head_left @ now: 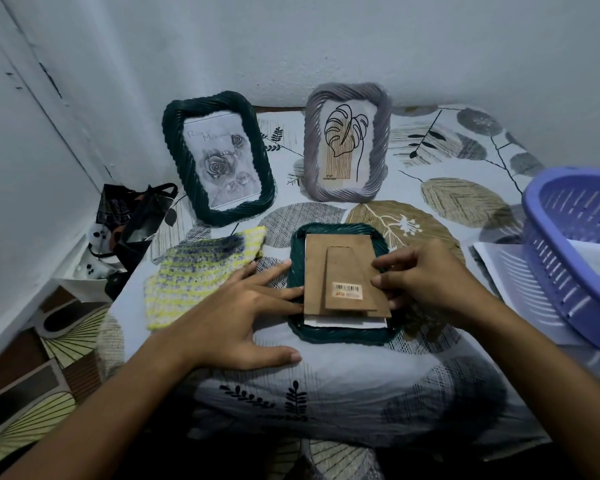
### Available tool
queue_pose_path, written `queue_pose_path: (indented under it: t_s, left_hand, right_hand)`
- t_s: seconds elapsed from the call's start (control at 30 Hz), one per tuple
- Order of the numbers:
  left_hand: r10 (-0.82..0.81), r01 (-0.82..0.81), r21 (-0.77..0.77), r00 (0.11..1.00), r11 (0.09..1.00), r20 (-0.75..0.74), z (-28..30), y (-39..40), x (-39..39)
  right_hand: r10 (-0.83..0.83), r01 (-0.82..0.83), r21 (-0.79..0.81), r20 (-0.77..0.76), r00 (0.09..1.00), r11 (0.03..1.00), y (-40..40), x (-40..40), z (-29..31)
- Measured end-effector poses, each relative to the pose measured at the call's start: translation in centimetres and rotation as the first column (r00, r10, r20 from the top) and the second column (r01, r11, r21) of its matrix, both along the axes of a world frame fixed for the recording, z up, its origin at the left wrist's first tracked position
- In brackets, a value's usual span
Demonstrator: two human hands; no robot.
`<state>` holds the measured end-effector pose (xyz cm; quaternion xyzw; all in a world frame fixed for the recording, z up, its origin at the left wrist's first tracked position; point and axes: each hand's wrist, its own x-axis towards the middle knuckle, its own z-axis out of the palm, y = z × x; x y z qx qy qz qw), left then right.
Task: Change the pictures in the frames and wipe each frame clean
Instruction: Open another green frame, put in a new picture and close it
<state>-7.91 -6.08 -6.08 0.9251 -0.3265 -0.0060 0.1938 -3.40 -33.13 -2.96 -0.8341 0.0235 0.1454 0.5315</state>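
A dark green frame (340, 336) lies face down on the table in front of me. Its brown cardboard backing (343, 268), with a barcode sticker, lies on top, and a white sheet (343, 322) shows beneath its lower edge. My left hand (243, 313) rests flat with straight fingers touching the backing's left edge. My right hand (426, 275) has its fingers curled at the backing's right edge, pinching it. Another dark green frame (219, 157) with a rose picture and a grey frame (347, 143) with a leaf drawing stand at the back. A yellow knitted cloth (201, 271) lies to the left.
A purple plastic basket (568, 258) stands at the right edge over loose printed sheets (513, 282). A dark bag (132, 220) sits off the table's left side by the wall. The table carries a leaf-patterned cloth (458, 199).
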Motion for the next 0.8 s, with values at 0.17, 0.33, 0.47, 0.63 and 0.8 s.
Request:
queue_pose_path:
  t_s: [0.17,0.33,0.47,0.63,0.8]
  left_hand:
    - [0.01,-0.01,-0.013,1.0,1.0,-0.017,0.12,-0.01,-0.08]
    - [0.005,-0.006,-0.028,1.0,1.0,-0.026,0.25,-0.04,-0.03]
    - [0.0,-0.001,-0.021,1.0,1.0,-0.024,0.15,0.0,0.01]
    - [0.002,-0.002,-0.009,1.0,1.0,-0.025,0.13,-0.01,0.1]
    - [0.011,-0.011,0.002,1.0,1.0,-0.027,0.04,0.02,0.17]
  right_hand:
    - [0.018,-0.017,0.024,-0.022,1.0,1.0,-0.18,0.06,0.21]
    - [0.02,-0.019,0.016,-0.037,0.999,1.0,-0.03,0.27,0.24]
    - [0.023,-0.024,-0.036,-0.02,1.0,0.999,0.05,0.33,0.22]
    - [0.037,-0.033,-0.133,0.028,0.999,0.991,0.26,0.44,0.27]
    - [0.071,-0.043,-0.254,0.104,0.992,0.966,0.4,0.4,0.09]
